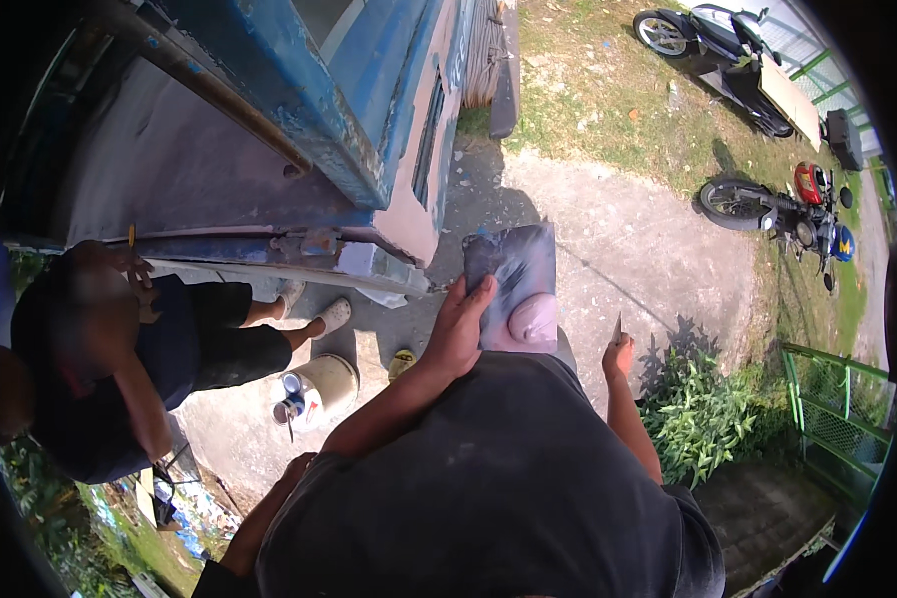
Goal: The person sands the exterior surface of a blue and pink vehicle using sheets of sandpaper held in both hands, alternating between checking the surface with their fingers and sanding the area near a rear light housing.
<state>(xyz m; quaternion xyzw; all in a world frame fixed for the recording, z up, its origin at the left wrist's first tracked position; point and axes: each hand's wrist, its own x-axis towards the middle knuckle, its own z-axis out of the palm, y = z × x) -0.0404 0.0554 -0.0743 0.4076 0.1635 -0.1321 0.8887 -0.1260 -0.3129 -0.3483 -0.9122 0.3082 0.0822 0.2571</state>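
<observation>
Closest to the camera, the person's dark grey shirt [488, 478] fills the lower middle of the view, and both forearms rise from it. Far to the left, a co-worker in dark clothes [120, 369] crouches beside the blue vehicle body [299, 110], one hand raised to its lower edge, pale shoes on the concrete ground [608, 229]. Just right of the co-worker a pale round tub [324, 384] stands on the ground with a small can [291, 384] against it. Further right, the left hand [460, 324] is clamped on the left edge of a flat grey mixing board [516, 284], thumb on top, fingers beneath; the board is held level just below the vehicle's worn corner, and a lump of pinkish filler [533, 319] sits on its near end. To the right of the board, well apart from it, the right hand [619, 354] is closed around a small thin blade [617, 327] that points upward. Beyond that hand grow green plants [698, 409], with a green fence [832, 409] at the right edge. Two motorcycles [777, 214] stand on the grass at upper right.
</observation>
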